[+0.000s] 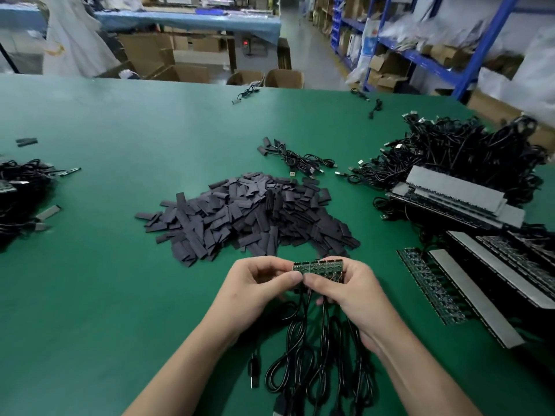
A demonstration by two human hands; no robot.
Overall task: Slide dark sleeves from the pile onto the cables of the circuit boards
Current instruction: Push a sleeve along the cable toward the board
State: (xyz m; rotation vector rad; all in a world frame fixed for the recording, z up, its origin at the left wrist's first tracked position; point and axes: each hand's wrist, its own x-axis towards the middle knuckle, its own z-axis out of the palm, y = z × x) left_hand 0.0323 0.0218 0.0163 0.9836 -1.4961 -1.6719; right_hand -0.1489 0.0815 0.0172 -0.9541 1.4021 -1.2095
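Note:
A short strip of joined green circuit boards [317, 268] is held up just in front of me, above the green table [120, 265]. My left hand [258, 289] pinches its left end and my right hand [348, 289] grips its right part, thumbs nearly meeting. Black cables [309, 355] hang from the boards and coil on the table toward me, ending in USB plugs. The pile of flat dark sleeves [249, 214] lies just beyond my hands, mid-table.
Long strips of circuit boards with grey backing [480, 283] lie stacked at the right, behind them a tangle of black USB cables [459, 151]. More cables [21, 193] sit at the left edge. A few sleeved cables [297, 160] lie beyond the pile.

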